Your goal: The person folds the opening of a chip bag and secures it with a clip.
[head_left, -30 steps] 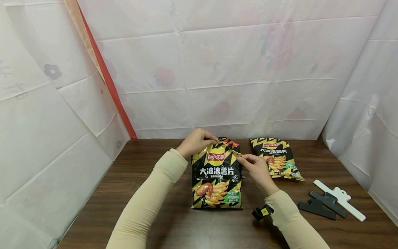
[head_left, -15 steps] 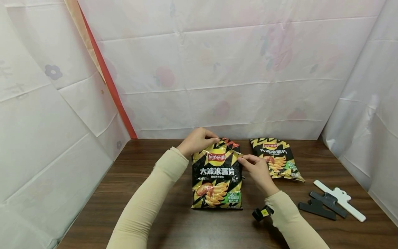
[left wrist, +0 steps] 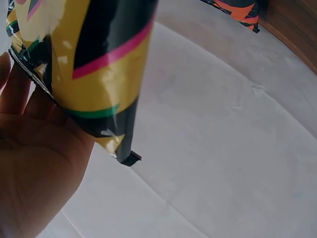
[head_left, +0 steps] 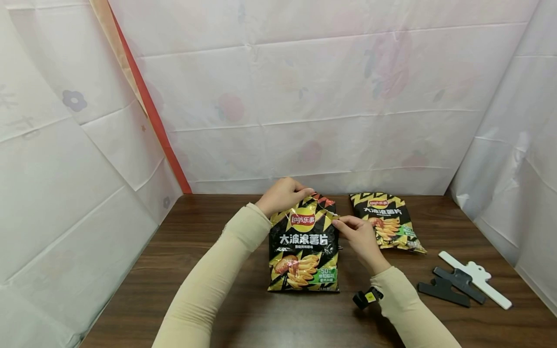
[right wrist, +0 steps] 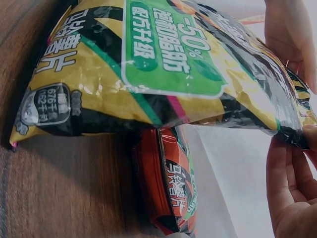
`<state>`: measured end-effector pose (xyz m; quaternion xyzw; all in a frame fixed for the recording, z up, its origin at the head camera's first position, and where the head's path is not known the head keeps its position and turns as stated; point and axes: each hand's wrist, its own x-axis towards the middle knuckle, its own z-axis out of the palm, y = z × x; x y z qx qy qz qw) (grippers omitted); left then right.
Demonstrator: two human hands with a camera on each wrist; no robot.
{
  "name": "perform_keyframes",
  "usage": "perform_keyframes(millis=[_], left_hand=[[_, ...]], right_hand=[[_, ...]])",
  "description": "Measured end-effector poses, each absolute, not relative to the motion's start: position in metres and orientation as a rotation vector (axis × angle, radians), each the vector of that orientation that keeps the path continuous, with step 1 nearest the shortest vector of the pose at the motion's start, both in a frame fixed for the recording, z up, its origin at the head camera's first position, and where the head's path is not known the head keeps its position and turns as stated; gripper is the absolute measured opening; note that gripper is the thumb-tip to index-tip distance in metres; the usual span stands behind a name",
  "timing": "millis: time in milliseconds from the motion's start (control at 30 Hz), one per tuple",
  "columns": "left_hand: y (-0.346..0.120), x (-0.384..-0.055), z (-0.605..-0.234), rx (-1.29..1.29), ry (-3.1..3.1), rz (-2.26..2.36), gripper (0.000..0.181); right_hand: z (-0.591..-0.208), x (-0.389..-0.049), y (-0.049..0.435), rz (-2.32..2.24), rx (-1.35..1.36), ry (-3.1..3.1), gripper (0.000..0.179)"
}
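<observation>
A black and yellow Lay's chip bag [head_left: 303, 249] stands upright on the table, its front towards me. My left hand [head_left: 284, 195] pinches its top edge at the upper left, thumb on the near side. At the upper right corner, my right hand [head_left: 360, 238] pinches the bag between thumb and fingers. In the right wrist view the chip bag [right wrist: 173, 74] spans the upper part, with fingers of both hands at its top end. The left wrist view shows the bag's corner [left wrist: 106, 109] hanging beside the left palm. Behind it sits a red and black chip bag [head_left: 325, 202], mostly hidden.
Another black and yellow chip bag [head_left: 387, 222] lies at the back right. Near the right edge are a white bag clip [head_left: 478, 279] and two black ones, the nearer black clip [head_left: 444, 292] lying leftmost. White patterned sheets [head_left: 304, 106] wall the wooden table [head_left: 191, 270] behind and at both sides.
My left hand has slid slightly to the right along the top edge of the black and yellow chip bag. The right hand keeps its place at the corner.
</observation>
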<state>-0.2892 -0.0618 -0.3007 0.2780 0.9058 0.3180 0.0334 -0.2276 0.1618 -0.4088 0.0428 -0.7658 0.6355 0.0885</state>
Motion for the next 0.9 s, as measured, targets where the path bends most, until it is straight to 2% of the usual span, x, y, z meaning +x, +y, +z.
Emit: perform_keyframes(millis=[167, 400, 667, 900], left_hand=[[-0.061, -0.288, -0.3, 0.855, 2.777, 0.947, 0.058], [-0.065, -0.289, -0.298, 0.863, 2.749, 0.914, 0.057], [-0.068, -0.289, -0.298, 0.884, 2.737, 0.877, 0.051], [-0.071, -0.289, -0.3, 0.91, 2.712, 0.878, 0.028]], right_hand=[[-0.408, -0.226, 0.161, 1.891, 0.126, -2.289, 0.031], [-0.407, -0.226, 0.159, 1.93, 0.133, -2.259, 0.032], [-0.41, -0.228, 0.163, 1.917, 0.147, -2.262, 0.03], [-0.413, -0.227, 0.162, 1.915, 0.159, -2.262, 0.031]])
